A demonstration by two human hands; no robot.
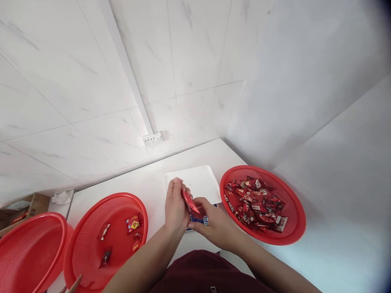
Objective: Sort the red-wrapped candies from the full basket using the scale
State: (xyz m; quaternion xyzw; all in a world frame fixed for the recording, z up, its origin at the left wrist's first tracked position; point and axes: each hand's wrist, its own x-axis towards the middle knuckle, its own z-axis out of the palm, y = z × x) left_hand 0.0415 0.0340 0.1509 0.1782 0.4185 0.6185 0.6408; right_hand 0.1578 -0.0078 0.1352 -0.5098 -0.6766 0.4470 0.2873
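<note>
Above the white tray and a blue-patterned item, my left hand grips a small shiny red packet between thumb and fingers. My right hand curls around the packet's lower end, its thumb below and fingers above. The blue-patterned item is partly hidden by my hands. To the right, a red mesh basket holds a pile of red-wrapped packets. On the left, another red basket has several small packets scattered in its bottom.
A third red basket stands at the far left, beside a cardboard box. Another person's fingers touch the middle basket's near rim. Crumpled white tissue lies by the wall. A power socket is mounted above the white table.
</note>
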